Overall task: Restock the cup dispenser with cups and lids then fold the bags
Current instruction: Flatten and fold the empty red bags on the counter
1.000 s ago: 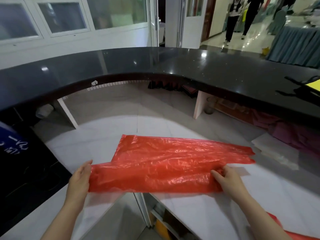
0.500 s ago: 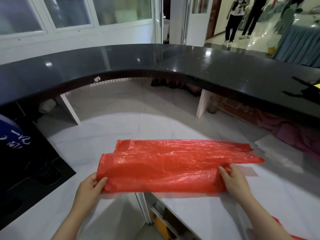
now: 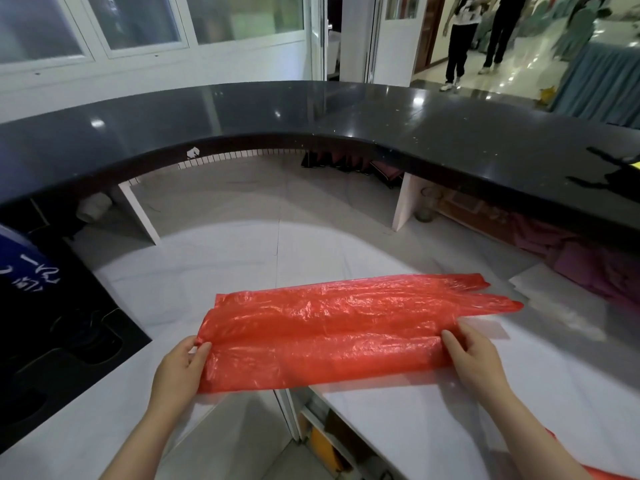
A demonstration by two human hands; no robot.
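White marble counter [image 3: 398, 420] (crinkly red bag [image 3: 329, 337])

**Count of things in view**

One red bag [image 3: 332, 336] at centre, a scrap of a second red bag [image 3: 609, 475] at lower right. Two hands: left hand [image 3: 180, 368], right hand [image 3: 476, 363]. Two people [image 3: 460, 39] walking, upper right.

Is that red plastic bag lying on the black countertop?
No, the red plastic bag lies on the lower white work surface, held by the left hand and right hand, below the black countertop.
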